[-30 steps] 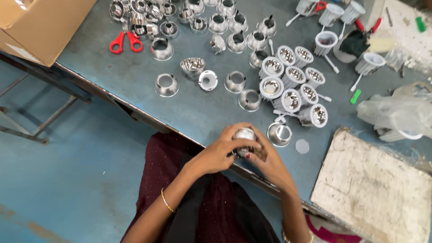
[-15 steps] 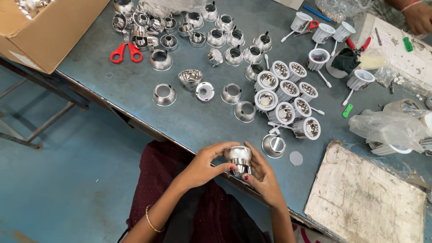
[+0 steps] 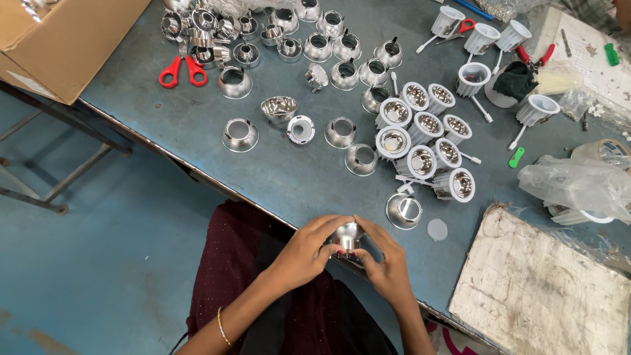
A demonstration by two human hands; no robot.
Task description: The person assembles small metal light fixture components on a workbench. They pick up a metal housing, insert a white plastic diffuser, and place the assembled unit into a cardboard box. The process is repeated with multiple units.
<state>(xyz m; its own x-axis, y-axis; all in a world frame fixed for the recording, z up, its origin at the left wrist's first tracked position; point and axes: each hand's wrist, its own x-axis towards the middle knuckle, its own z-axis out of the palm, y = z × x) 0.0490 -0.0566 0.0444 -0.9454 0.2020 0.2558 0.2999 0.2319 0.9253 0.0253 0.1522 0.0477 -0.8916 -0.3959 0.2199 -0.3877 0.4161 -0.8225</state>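
Both hands meet at the near edge of the blue-grey table [image 3: 197, 138] around one small shiny metal reflector cup [image 3: 346, 235]. My left hand [image 3: 305, 253] cups it from the left, fingers curled over its top. My right hand [image 3: 388, 263] pinches it from the right. The lower part of the cup is hidden behind my fingers. Just beyond my hands a loose metal cup [image 3: 403, 210] and a small grey disc [image 3: 437, 229] lie on the table.
Several white-rimmed lamp housings [image 3: 424, 141] cluster mid-table, with several bare metal cups [image 3: 282, 39] farther back. Red-handled scissors [image 3: 181, 69] lie at left, a cardboard box [image 3: 59, 39] at the far left corner, a worn white board [image 3: 545, 289] at right, a clear plastic bag [image 3: 578, 187] beyond it.
My hands, still on the metal cup, have drawn nearer to me, to the table's near edge. The camera view has shifted a little.
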